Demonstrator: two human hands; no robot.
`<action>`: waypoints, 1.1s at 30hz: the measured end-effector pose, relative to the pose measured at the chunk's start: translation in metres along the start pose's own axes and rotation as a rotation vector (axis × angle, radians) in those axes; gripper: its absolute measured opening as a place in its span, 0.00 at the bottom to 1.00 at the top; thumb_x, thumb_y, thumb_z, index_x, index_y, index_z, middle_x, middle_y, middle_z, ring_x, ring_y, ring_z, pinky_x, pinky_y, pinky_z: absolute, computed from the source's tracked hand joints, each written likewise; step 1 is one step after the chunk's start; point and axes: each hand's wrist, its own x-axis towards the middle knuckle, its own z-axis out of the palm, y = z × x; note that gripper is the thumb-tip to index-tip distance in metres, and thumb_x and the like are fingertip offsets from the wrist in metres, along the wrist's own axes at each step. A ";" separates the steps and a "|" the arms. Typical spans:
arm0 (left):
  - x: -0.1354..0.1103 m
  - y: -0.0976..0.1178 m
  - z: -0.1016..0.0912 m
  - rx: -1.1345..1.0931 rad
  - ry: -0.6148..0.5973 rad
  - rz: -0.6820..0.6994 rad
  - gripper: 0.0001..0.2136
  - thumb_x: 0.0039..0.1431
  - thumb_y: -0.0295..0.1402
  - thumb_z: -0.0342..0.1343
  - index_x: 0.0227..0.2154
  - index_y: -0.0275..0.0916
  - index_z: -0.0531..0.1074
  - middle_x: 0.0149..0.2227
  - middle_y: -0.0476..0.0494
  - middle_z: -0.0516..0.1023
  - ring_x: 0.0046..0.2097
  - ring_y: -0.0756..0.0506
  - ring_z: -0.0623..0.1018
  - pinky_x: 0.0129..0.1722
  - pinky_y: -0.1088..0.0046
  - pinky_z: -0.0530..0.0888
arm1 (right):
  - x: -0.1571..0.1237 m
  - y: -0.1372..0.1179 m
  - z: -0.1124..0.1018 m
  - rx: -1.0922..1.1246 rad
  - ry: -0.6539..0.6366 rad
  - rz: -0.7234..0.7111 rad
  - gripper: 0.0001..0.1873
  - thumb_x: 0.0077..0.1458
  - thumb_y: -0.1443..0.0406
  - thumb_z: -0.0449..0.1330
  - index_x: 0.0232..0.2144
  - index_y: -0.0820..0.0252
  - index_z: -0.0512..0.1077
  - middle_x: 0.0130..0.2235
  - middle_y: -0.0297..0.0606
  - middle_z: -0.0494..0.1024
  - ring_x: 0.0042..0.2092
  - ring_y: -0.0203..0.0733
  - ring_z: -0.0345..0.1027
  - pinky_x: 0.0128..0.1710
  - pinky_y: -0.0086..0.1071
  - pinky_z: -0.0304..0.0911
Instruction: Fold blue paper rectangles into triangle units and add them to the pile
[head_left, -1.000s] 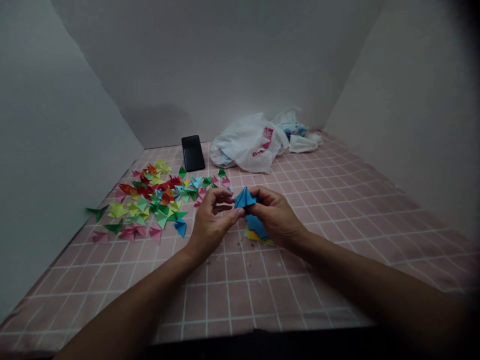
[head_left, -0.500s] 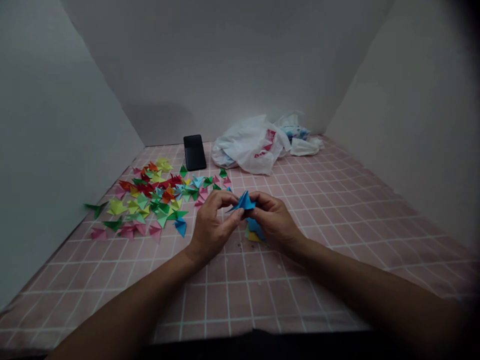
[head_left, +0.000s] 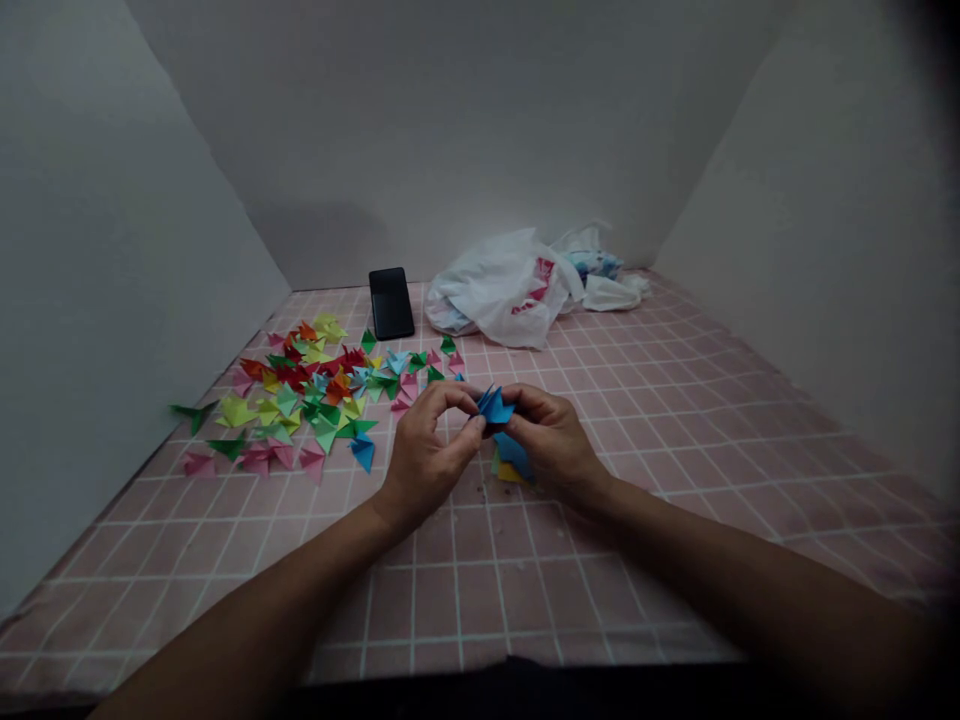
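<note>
A small blue origami crane (head_left: 496, 407) is held between my two hands above the table. My left hand (head_left: 433, 440) pinches its left end between thumb and forefinger. On the other side, my right hand (head_left: 551, 440) grips the crane's right part with thumb and fingers. Beneath the right hand lie a few sheets of blue and yellow paper (head_left: 513, 462), partly covered by it. To the left spreads a loose pile of folded paper cranes (head_left: 322, 412) in green, red, yellow, pink and blue. One blue crane (head_left: 363, 450) lies nearest my left hand.
A black phone (head_left: 391, 304) lies flat behind the cranes. At the back sit a crumpled white plastic bag (head_left: 495, 285) with red print and a smaller white-and-blue bag (head_left: 596, 268). Pale walls enclose the pink checked tablecloth (head_left: 675, 420) on three sides.
The left point of the blue crane, which stuck out toward the left before, is now mostly hidden at my left fingertips. Both hands stay in nearly the same place.
</note>
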 end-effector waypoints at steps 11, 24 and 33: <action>0.001 0.001 0.000 0.163 0.004 0.141 0.06 0.58 0.23 0.58 0.34 0.41 0.68 0.39 0.45 0.76 0.44 0.45 0.77 0.46 0.65 0.73 | -0.006 -0.005 -0.004 0.070 -0.113 0.044 0.09 0.52 0.60 0.67 0.33 0.58 0.76 0.31 0.32 0.77 0.34 0.36 0.72 0.40 0.32 0.69; 0.003 -0.002 0.000 -0.268 -0.028 -0.329 0.07 0.63 0.36 0.57 0.39 0.38 0.74 0.38 0.45 0.76 0.41 0.46 0.77 0.43 0.69 0.74 | -0.002 -0.001 -0.004 0.155 -0.098 0.072 0.13 0.50 0.58 0.72 0.34 0.58 0.77 0.31 0.33 0.80 0.33 0.36 0.74 0.39 0.33 0.71; 0.004 -0.009 0.004 -0.667 -0.008 -0.558 0.11 0.53 0.36 0.66 0.35 0.36 0.74 0.32 0.49 0.76 0.33 0.50 0.75 0.38 0.72 0.72 | 0.001 0.003 -0.006 0.064 -0.151 -0.005 0.11 0.52 0.57 0.70 0.34 0.57 0.77 0.31 0.34 0.80 0.33 0.37 0.74 0.38 0.34 0.70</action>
